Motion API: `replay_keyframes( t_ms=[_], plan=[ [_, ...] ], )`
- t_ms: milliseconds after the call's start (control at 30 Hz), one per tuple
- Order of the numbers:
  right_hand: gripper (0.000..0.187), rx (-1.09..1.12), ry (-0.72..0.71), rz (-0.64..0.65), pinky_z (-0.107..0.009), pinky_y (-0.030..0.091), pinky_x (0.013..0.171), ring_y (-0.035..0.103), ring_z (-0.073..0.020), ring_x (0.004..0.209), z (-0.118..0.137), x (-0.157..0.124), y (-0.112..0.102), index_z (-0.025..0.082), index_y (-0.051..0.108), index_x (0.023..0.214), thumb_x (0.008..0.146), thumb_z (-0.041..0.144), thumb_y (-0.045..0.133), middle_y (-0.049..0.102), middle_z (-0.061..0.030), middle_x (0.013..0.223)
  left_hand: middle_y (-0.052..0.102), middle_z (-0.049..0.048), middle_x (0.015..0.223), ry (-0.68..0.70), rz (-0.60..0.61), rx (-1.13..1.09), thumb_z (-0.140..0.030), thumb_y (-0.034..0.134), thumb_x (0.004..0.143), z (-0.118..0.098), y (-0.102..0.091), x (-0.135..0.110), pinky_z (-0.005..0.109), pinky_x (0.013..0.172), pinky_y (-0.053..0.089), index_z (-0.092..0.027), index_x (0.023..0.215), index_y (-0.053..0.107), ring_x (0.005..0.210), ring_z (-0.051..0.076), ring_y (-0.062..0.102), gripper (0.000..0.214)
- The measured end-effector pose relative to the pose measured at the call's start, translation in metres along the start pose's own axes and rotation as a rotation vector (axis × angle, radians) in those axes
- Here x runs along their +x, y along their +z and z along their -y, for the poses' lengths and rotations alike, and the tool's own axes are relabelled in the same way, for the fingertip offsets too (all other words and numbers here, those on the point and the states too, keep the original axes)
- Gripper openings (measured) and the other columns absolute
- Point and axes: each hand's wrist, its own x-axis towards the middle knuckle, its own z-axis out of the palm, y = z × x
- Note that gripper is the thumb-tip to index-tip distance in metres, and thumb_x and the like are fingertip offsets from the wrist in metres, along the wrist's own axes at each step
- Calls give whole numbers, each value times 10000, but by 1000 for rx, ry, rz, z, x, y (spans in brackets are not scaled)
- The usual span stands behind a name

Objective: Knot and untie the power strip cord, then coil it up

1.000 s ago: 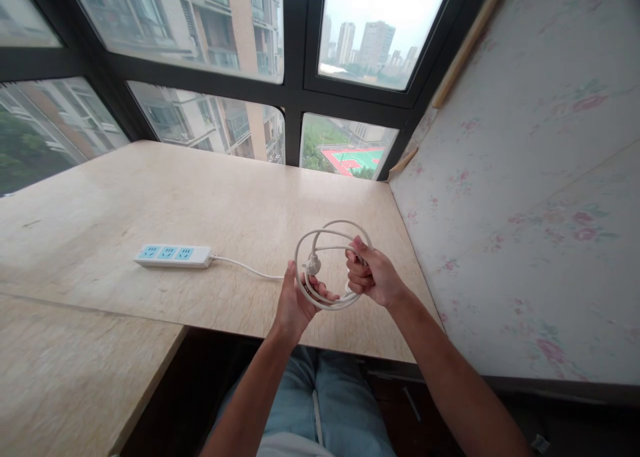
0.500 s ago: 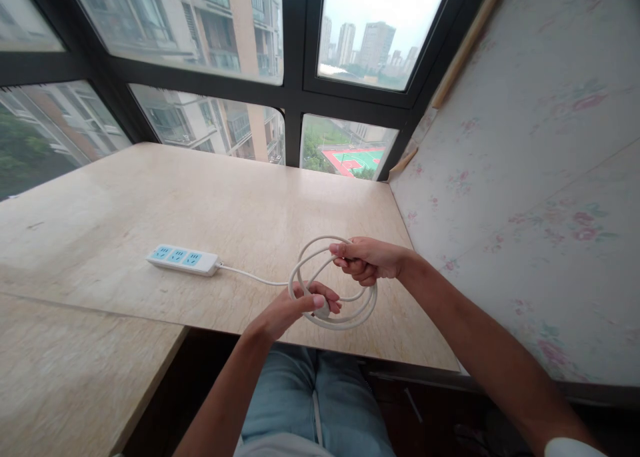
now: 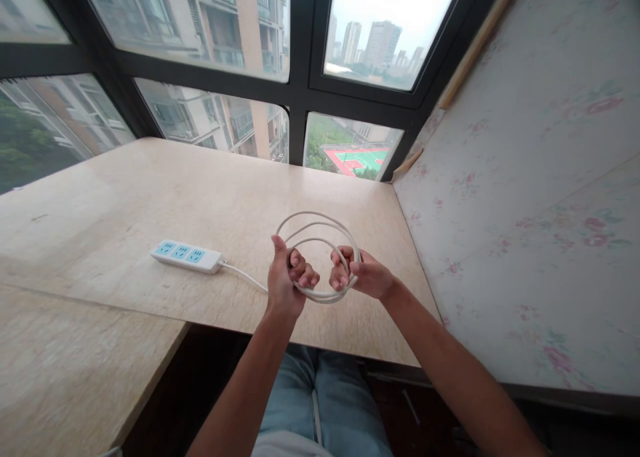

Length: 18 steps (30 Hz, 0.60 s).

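Note:
A white power strip (image 3: pixel 187 255) with pale blue sockets lies flat on the light wooden table (image 3: pixel 150 197). Its white cord (image 3: pixel 316 227) runs right and is wound into a coil of a few loops held upright above the table's near edge. My left hand (image 3: pixel 286 280) is closed around the coil's left side. My right hand (image 3: pixel 357 273) is closed around the right side, palm up. The plug is hidden from view.
A second wooden surface (image 3: pixel 65 370) sits lower at the near left. A wall with floral paper (image 3: pixel 525 197) rises along the table's right edge. Dark-framed windows (image 3: pixel 300 90) stand behind the table. My legs in blue jeans (image 3: pixel 320 403) are under the table edge.
The coil was tipped down flat toward the table half a second ago. Now both hands have lifted it upright and grip it from opposite sides, close together. The plug is no longer visible.

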Motion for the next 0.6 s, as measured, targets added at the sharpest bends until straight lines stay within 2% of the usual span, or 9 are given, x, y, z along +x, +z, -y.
replay_keyframes(
  t_ms=[100,267,300,367,433,467,500,533,600],
  plan=[
    [470,-48,-79,-97,-326,511,795,682,-176,769,-13,-4,3,177,612,955,625,389,871,696,-8,719,214,-94,382,94,-31,-5,-724,523,801,-3,11,5,212,364,345,-201,538,346,296,55,280,612],
    [484,-248,-126,-234,-359,493,905,661,-188,963,-29,-8,-6,208,631,1035,622,278,874,711,-54,976,214,-99,379,167,-22,-37,-678,562,812,-14,18,13,213,363,348,-204,539,331,290,51,275,594],
    [467,-308,-153,-307,-362,480,936,643,-188,1006,-32,-10,-8,211,635,1026,628,284,869,698,-57,1017,215,-100,377,178,-13,-40,-665,571,814,-17,18,14,213,360,343,-204,537,331,287,51,275,589],
    [432,-452,-250,-561,-362,440,995,598,-181,1068,-38,-15,-8,221,635,1013,653,321,851,664,-53,1082,222,-99,372,213,-1,-42,-637,584,823,-22,19,15,211,358,339,-203,532,329,282,51,283,582],
    [382,-548,-356,-864,-351,436,975,581,-172,1025,-43,-22,-1,226,627,996,700,385,810,643,-43,1068,234,-97,370,254,3,-44,-614,588,834,-24,22,13,210,359,342,-200,527,332,279,53,299,576],
    [347,-549,-375,-964,-343,451,927,582,-170,965,-46,-25,4,220,626,970,734,425,775,641,-41,1023,240,-97,369,272,5,-47,-606,586,840,-23,24,12,210,360,345,-198,524,335,277,54,305,574],
    [328,-518,-360,-1004,-335,467,862,581,-170,895,-49,-27,11,210,629,936,764,467,736,642,-41,963,245,-96,367,285,9,-52,-600,581,846,-22,26,11,211,360,347,-196,521,338,274,54,310,573],
    [337,-460,-319,-987,-327,473,798,578,-170,835,-53,-29,18,198,634,904,787,507,698,643,-43,905,248,-95,365,292,15,-58,-595,574,853,-19,28,9,212,359,349,-194,516,340,271,55,313,573],
    [389,-315,-211,-853,-319,471,736,589,-181,813,-62,-26,34,179,659,880,795,559,662,661,-60,876,249,-93,358,289,34,-71,-585,563,866,-12,33,7,214,357,351,-192,507,341,266,57,314,576]
  ],
)
